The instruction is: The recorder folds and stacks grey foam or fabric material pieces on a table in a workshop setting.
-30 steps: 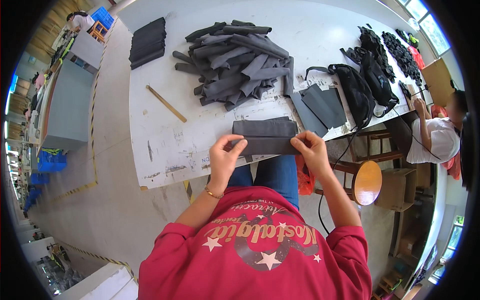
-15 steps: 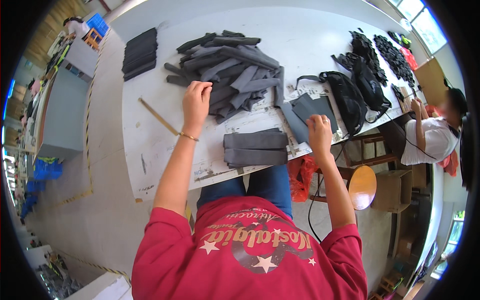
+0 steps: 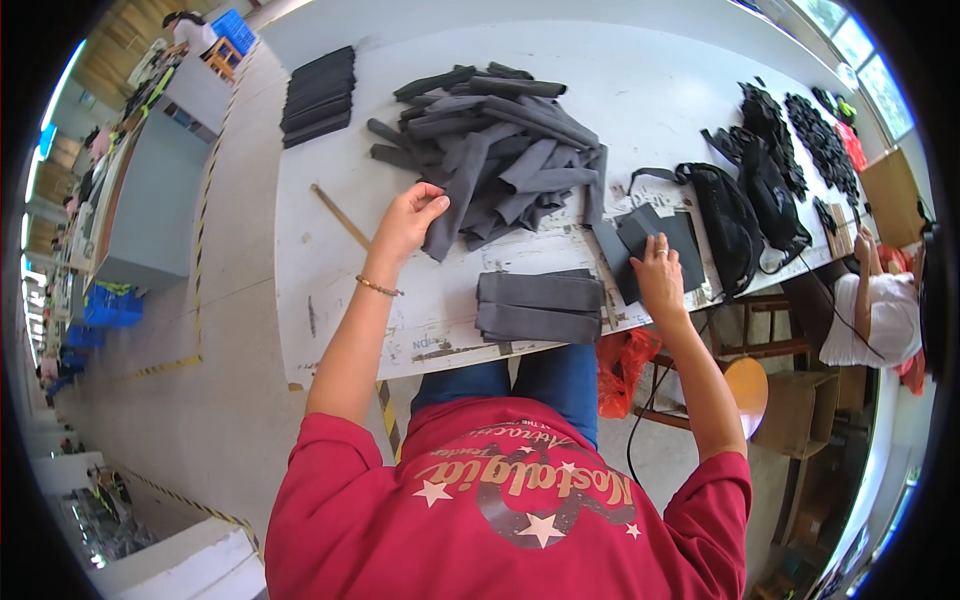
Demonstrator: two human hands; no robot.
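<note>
A heap of dark grey folded fabric strips (image 3: 535, 140) lies in the middle of the white table. My left hand (image 3: 408, 222) pinches the end of one grey fabric strip (image 3: 458, 205) at the heap's near left side. To the right, my right hand (image 3: 660, 280) rests with fingers stretched out on several flat dark grey pieces (image 3: 690, 245); whether it lifts one is hard to see. Between my hands, close to the front edge, sits a neat stack of folded grey strips (image 3: 540, 305), which neither hand touches.
A tidy dark stack (image 3: 318, 95) lies far left, with a wooden ruler-like stick (image 3: 340, 215) nearer. Black bags (image 3: 722, 225) and piles of small black parts (image 3: 822, 145) occupy the right side. Beyond them a co-worker in white (image 3: 870, 315) sits by a cardboard box (image 3: 795, 405) and stool (image 3: 745, 385).
My left hand has come down to the heap's near side and taken hold of a strip's end. My right hand has lowered onto the flat pieces. The whole view has shifted slightly.
</note>
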